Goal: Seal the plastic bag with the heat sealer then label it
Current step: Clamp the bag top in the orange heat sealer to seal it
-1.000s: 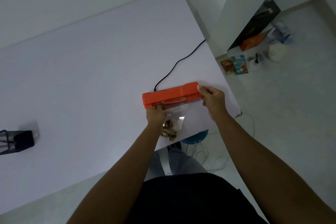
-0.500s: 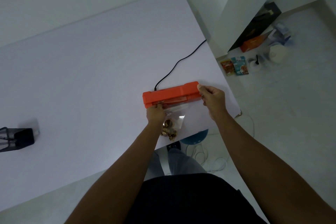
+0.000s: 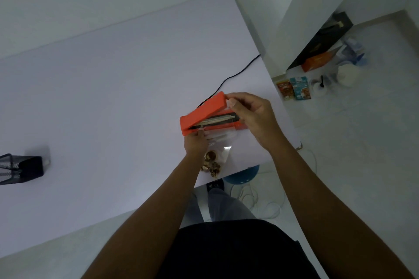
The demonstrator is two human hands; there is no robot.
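An orange heat sealer (image 3: 205, 112) lies on the white table (image 3: 113, 97) near its right front corner, its lid raised at the right end so the dark sealing strip shows. My right hand (image 3: 251, 118) grips the lid's free end. A clear plastic bag (image 3: 221, 145) with brown pieces in its bottom lies in front of the sealer, its top edge in the open jaw. My left hand (image 3: 196, 142) pinches the bag's left top corner at the sealer.
A black cord (image 3: 233, 75) runs from the sealer to the table's right edge. A black mesh holder (image 3: 20, 169) stands at the far left. On the floor to the right lie boxes and packets (image 3: 297, 87), with white cables (image 3: 260, 201) below the table corner.
The sealer's lid was pressed flat a second ago; now my right hand has lifted its right end. My left hand stays on the bag.
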